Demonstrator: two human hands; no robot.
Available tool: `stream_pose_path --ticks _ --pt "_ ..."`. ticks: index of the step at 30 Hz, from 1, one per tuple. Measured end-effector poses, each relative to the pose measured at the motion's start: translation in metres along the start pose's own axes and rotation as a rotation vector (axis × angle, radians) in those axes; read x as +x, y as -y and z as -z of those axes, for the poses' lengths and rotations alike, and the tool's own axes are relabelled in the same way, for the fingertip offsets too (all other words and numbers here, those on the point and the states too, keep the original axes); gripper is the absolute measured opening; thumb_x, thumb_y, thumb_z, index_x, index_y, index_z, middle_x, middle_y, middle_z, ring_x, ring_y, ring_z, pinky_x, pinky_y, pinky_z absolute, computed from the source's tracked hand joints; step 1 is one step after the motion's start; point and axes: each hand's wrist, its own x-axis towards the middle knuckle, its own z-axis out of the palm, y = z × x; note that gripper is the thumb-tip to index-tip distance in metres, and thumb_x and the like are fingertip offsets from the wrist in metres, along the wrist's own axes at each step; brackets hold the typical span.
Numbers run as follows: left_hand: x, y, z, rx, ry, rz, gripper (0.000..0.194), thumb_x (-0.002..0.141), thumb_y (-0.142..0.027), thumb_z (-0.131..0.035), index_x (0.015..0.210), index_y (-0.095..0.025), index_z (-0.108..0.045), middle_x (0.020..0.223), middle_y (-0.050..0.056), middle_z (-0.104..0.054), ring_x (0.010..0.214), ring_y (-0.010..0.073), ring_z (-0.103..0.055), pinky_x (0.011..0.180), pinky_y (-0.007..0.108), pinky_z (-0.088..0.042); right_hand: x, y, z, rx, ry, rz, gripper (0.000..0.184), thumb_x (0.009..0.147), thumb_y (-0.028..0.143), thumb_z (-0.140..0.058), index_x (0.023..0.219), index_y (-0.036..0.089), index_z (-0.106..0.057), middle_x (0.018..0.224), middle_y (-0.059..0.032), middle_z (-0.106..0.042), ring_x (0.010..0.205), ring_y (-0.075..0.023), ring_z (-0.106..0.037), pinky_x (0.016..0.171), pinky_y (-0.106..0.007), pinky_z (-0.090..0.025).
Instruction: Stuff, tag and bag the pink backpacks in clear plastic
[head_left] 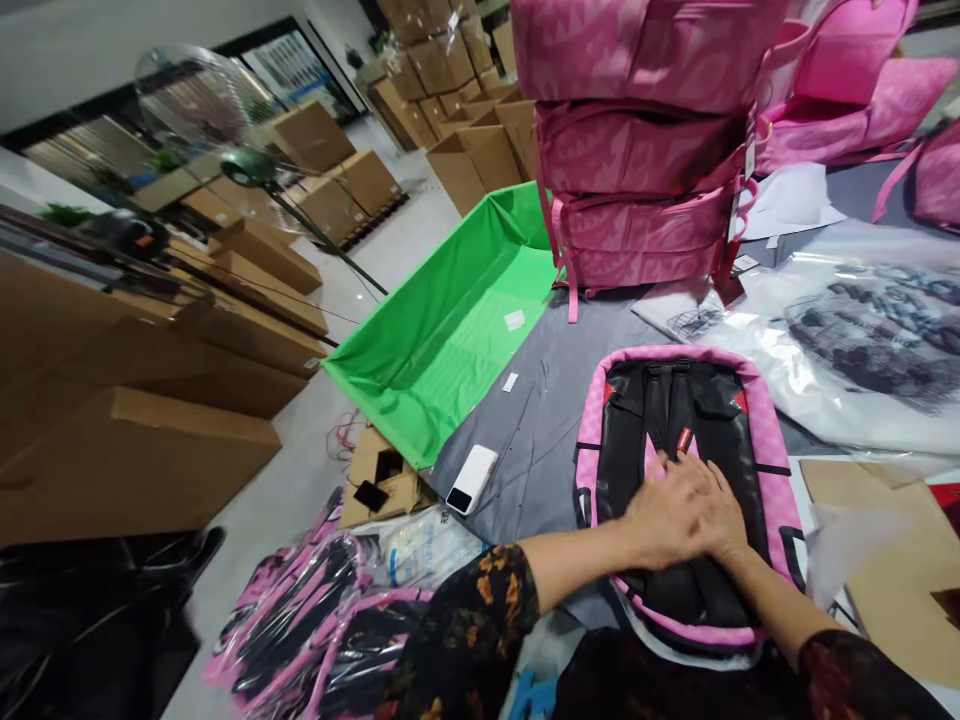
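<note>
On a grey cloth-covered worktop (540, 430), a black-backed backpack with pink patterned edging (720, 400) lies flat directly before the person, padded back panel and shoulder straps facing up. Its long axis runs away from the person, toward a stack of pink patterned backpacks (637, 150). The left hand (656, 515) and right hand (724, 505) rest open on the panel, touching each other, fingers extended, gripping nothing. A small red tag with white lettering (684, 438) sits on the panel just beyond the fingers; its writing is too small to read. Left of the backpack lie a white rectangular power bank (474, 478) and a bright green fabric-lined bin (442, 340). Clear-bagged pink and black backpacks (315, 625) lie near the left forearm. No other writing is legible.
</note>
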Motion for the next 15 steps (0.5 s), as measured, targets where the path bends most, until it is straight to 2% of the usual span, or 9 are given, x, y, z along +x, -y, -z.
stream_pose_path --ticks 2,4,7,10,12,14,15 --pt "-0.022 -0.014 -0.019 0.009 0.157 -0.247 0.040 0.097 -0.053 -0.054 0.093 -0.019 -0.075 0.096 0.009 -0.076 0.100 0.0251 -0.066 0.100 0.044 -0.048 -0.002 0.002 -0.003 0.037 -0.019 -0.021 0.046 0.096 0.017 -0.042 0.139 0.020 -0.059 0.147 -0.0124 -0.059 0.137 -0.0255 -0.052 0.115 -0.050 -0.040" --pt "-0.032 -0.013 -0.045 0.025 0.254 -0.333 0.035 0.097 -0.044 -0.056 0.079 -0.019 -0.074 0.076 0.006 -0.073 0.078 0.0212 -0.065 0.082 0.039 -0.052 -0.003 0.001 -0.004 0.073 -0.043 -0.047 0.044 0.098 0.017 -0.041 0.138 0.019 -0.058 0.146 -0.0126 -0.060 0.137 -0.0247 -0.052 0.117 -0.050 -0.038" --pt "-0.031 0.005 -0.078 0.012 0.260 -0.376 0.026 0.094 -0.033 -0.056 0.078 -0.021 -0.073 0.077 0.004 -0.074 0.076 0.0178 -0.065 0.083 0.035 -0.051 -0.003 -0.011 -0.001 0.126 -0.101 -0.112 0.046 0.100 0.017 -0.033 0.142 0.019 -0.052 0.137 -0.0138 -0.064 0.130 -0.0245 -0.057 0.113 -0.051 -0.043" --pt "-0.025 0.017 -0.094 -0.024 0.210 -0.367 0.023 0.093 -0.034 -0.057 0.079 -0.025 -0.072 0.081 0.002 -0.074 0.081 0.0162 -0.065 0.093 0.031 -0.051 -0.008 -0.015 0.016 0.184 -0.137 -0.110 0.048 0.099 0.017 -0.026 0.141 0.017 -0.049 0.126 -0.0174 -0.066 0.120 -0.0261 -0.061 0.101 -0.049 -0.050" --pt "-0.024 0.018 -0.096 -0.024 0.159 -0.298 0.014 0.089 -0.033 -0.063 0.082 -0.026 -0.073 0.086 0.001 -0.075 0.089 0.0164 -0.066 0.099 0.030 -0.050 -0.016 -0.005 0.035 0.244 -0.096 0.036 0.041 0.097 0.021 -0.032 0.128 0.022 -0.059 0.114 -0.0128 -0.070 0.109 -0.0242 -0.064 0.093 -0.042 -0.053" --pt "-0.025 0.017 -0.091 -0.007 0.086 -0.182 0.009 0.088 -0.030 -0.066 0.090 -0.026 -0.074 0.096 0.000 -0.076 0.098 0.0165 -0.067 0.104 0.029 -0.048 -0.023 0.015 0.054 0.328 0.026 0.325 0.030 0.092 0.025 -0.041 0.109 0.027 -0.066 0.095 -0.0046 -0.072 0.091 -0.0199 -0.066 0.084 -0.035 -0.052" --pt "-0.025 0.017 -0.087 0.010 0.041 -0.107 0.013 0.089 -0.027 -0.065 0.097 -0.025 -0.074 0.103 0.002 -0.076 0.103 0.0175 -0.066 0.107 0.032 -0.048 -0.025 0.026 0.061 0.365 0.134 0.496 0.026 0.088 0.026 -0.045 0.102 0.028 -0.067 0.087 -0.0025 -0.070 0.083 -0.0189 -0.064 0.078 -0.033 -0.051"
